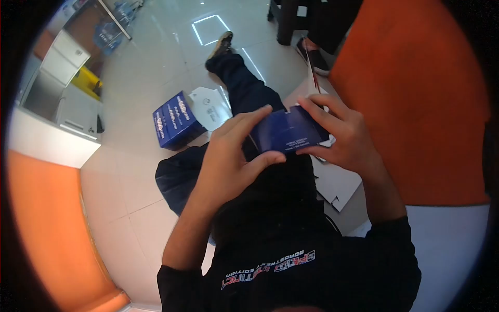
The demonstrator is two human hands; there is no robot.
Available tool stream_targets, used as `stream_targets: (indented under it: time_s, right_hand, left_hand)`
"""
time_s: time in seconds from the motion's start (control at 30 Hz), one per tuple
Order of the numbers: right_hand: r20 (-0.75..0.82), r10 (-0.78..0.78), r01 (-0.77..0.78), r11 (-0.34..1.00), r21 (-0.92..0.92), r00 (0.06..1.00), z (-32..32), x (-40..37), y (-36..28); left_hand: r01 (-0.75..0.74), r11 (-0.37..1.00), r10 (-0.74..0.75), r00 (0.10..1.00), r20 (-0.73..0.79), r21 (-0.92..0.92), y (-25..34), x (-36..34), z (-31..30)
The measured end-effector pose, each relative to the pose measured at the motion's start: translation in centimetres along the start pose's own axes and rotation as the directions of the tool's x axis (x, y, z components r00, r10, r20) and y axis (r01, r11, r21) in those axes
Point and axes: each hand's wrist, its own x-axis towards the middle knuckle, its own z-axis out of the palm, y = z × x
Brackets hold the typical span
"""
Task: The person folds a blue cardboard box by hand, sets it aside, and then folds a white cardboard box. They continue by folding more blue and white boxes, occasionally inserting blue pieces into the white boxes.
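A small dark blue cardboard box (pixel 286 130) with light print along its near edge is held over my lap. My left hand (pixel 231 143) grips its left end, thumb at the near edge and fingers along the far edge. The right end sits between the thumb and fingers of my right hand (pixel 340 130). The box's underside is hidden. On the floor to the left stands a larger blue printed box (pixel 174 120), and a white cardboard sheet (pixel 210 108) lies beside it.
White cardboard pieces (pixel 338 184) lie on the floor to my right. Another person's shoe (pixel 313 56) and a dark stool (pixel 286 23) are at the back. An orange panel (pixel 416 109) rises on the right. A white cabinet (pixel 80 112) and plastic bottles (pixel 107 36) are at the left.
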Motion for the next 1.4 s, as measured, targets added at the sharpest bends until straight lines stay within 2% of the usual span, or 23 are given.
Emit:
stream_targets:
  time_s: [0.03,0.17,0.23,0.47,0.53,0.67,0.73,0.83,0.9,0.97,1.0,1.03,1.07,1.1,1.17,1.2,1.23,1.3,1.33,1.37,1.4]
  right_hand:
    - [0.001,0.016,-0.016,1.0,-0.01,1.0,0.0,0.2,0.1]
    - [-0.039,-0.079,0.077,0.996,-0.045,0.996,0.3,0.6,0.3]
    - [-0.064,-0.103,0.101,0.994,-0.033,0.993,0.4,0.8,0.2]
    - [-0.012,-0.069,0.068,0.996,-0.056,0.998,0.8,0.0,0.0]
    - [-0.012,-0.045,0.044,0.996,-0.072,0.999,0.5,-0.1,-0.1]
    - [-0.006,-0.046,0.045,0.995,-0.094,0.999,0.2,0.2,0.0]
    - [-0.009,-0.066,0.065,0.992,-0.107,0.998,0.1,0.4,0.0]
    - [-0.056,-0.041,0.038,0.998,-0.057,0.998,0.0,1.0,0.7]
    - [-0.228,-0.086,0.131,0.973,0.19,0.97,0.2,1.1,3.2]
    - [-0.265,-0.052,0.122,0.959,0.256,0.963,0.1,0.4,4.7]
    - [-0.218,0.073,0.029,0.903,0.429,0.973,0.0,0.2,5.3]
    - [-0.143,0.189,-0.071,0.808,0.585,0.972,0.0,0.1,5.8]
    - [-0.081,0.265,-0.145,0.728,0.67,0.961,0.3,0.2,6.1]
    - [-0.069,0.264,-0.15,0.72,0.677,0.962,1.3,0.3,6.2]
    - [-0.113,0.459,-0.234,0.631,0.739,0.881,3.3,0.6,6.2]
    - [-0.171,0.489,-0.319,0.757,0.57,0.855,3.8,0.8,5.4]
    - [-0.168,0.484,-0.317,0.759,0.569,0.859,4.5,0.7,5.0]
    - [-0.308,0.351,-0.172,0.858,0.483,0.884,6.1,-0.1,4.4]
    - [-0.304,0.285,-0.151,0.906,0.397,0.909,5.6,0.2,2.7]
    - [-0.284,0.296,-0.167,0.9,0.402,0.912,5.2,0.5,1.9]
    - [-0.264,0.103,-0.035,0.968,0.248,0.959,4.8,0.9,1.4]
  left_hand:
    - [-0.023,0.999,0.023,1.0,-0.001,0.025,0.1,-0.1,0.1]
    - [-0.041,0.995,0.044,0.998,-0.04,0.09,0.4,-0.3,0.6]
    - [-0.12,0.979,0.126,0.992,-0.025,0.166,0.2,-0.3,0.6]
    - [-0.093,0.96,0.086,0.996,0.037,0.265,0.8,-0.4,0.7]
    - [-0.086,0.969,0.092,0.996,-0.017,0.233,0.6,-0.3,1.0]
    - [-0.138,0.954,0.153,0.988,-0.033,0.266,0.8,-0.2,1.2]
    - [-0.1,0.946,0.098,0.995,0.022,0.307,0.9,-0.3,1.1]
    - [-0.133,0.968,0.149,0.987,-0.057,0.215,0.8,-0.3,0.4]
    - [-0.064,0.966,0.109,0.979,-0.17,0.25,-1.3,-0.9,-0.8]
    - [-0.061,0.864,0.199,0.953,-0.227,0.5,-4.5,-1.7,-3.1]
    - [-0.055,0.86,0.199,0.952,-0.234,0.508,-6.3,-2.4,-4.1]
    - [0.075,0.972,-0.013,0.964,-0.267,0.221,-6.9,-2.9,-5.2]
    - [0.216,0.972,-0.231,0.945,-0.233,-0.089,-7.3,-3.7,-5.7]
    - [0.231,0.969,-0.245,0.941,-0.235,-0.088,-7.5,-4.6,-5.7]
    - [0.193,0.947,-0.238,0.959,-0.154,-0.258,-3.8,-3.7,-5.2]
    - [0.223,0.932,-0.264,0.958,-0.109,-0.287,-3.7,-3.5,-4.6]
    - [0.224,0.931,-0.266,0.957,-0.115,-0.288,-3.5,-3.0,-4.0]
    - [0.113,0.953,-0.131,0.99,-0.045,-0.282,-3.2,-1.9,-2.7]
    - [0.191,0.959,-0.192,0.981,0.016,-0.211,-2.7,-1.5,-2.4]
    - [0.267,0.918,-0.258,0.964,0.072,-0.292,-2.8,-1.3,-1.5]
    - [0.204,0.944,-0.181,0.977,0.111,-0.259,-2.9,-0.9,-1.0]
